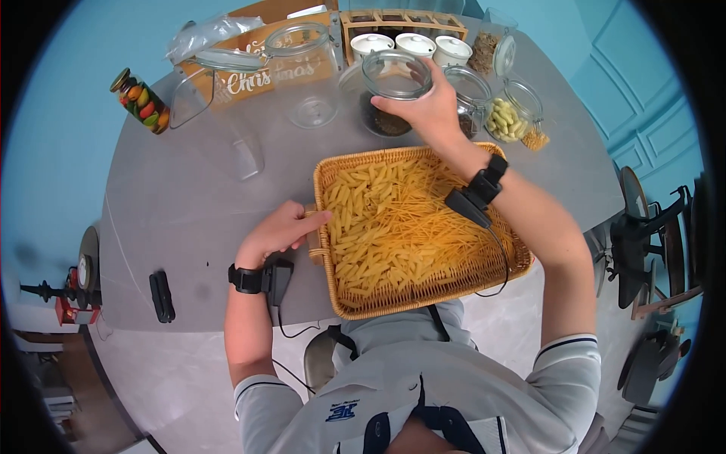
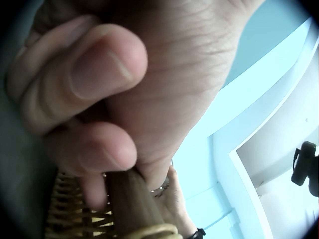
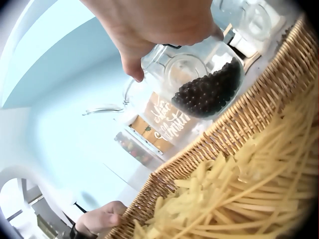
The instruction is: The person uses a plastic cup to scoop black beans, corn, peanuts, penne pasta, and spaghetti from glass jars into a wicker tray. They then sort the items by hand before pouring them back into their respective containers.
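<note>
My left hand (image 1: 281, 231) grips the wooden handle (image 2: 130, 201) at the left end of a wicker basket (image 1: 378, 304), its fingers curled round it. Penne (image 1: 355, 219) fills the left part of the basket, with long thin pasta (image 1: 439, 216) on the right. Beyond the basket's far rim, my right hand (image 1: 435, 113) holds a round glass jar (image 1: 380, 117) near its top, thumb on one side and fingers on the other. Dark round beads (image 3: 209, 92) lie in the jar, banked to one side in the right wrist view.
Behind stand an empty tall glass jar (image 1: 314, 91), white lidded pots (image 1: 414, 45) and a wooden "Christmas" crate (image 1: 242, 85). Jars of pale pods (image 1: 505, 121) and brown pieces (image 1: 488, 57) stand at right. A colourful jar (image 1: 144, 104) is at left, above a black object (image 1: 161, 296).
</note>
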### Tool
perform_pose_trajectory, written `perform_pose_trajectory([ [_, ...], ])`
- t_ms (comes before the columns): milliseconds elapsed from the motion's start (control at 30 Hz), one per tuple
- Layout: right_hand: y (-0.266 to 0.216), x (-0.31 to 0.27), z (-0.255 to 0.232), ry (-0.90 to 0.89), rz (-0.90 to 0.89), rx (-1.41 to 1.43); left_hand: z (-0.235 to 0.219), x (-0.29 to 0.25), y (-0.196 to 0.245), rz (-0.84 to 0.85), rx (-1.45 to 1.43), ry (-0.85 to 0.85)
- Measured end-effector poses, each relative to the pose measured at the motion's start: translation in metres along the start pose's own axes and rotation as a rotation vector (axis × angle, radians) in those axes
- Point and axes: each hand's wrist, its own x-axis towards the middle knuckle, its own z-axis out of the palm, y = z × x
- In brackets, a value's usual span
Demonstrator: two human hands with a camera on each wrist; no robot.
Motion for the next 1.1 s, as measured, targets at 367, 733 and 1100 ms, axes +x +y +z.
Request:
perform_pose_trajectory([
  [367, -0.083, -0.049, -0.094, -0.176, 0.567, 0.573, 0.008, -0.022, 0.088, 0.665, 0.096, 0.525],
  [733, -0.067, -0.103, -0.136, -0.208, 0.887, 0.98, 0.067, -0.004, 0.129, 0.823, 0.454, 0.195],
  [1100, -0.034, -0.122, -0.156, -0.136, 1.094, 1.077, 0.089, 0.013, 0.144, 0.834, 0.421, 0.148],
])
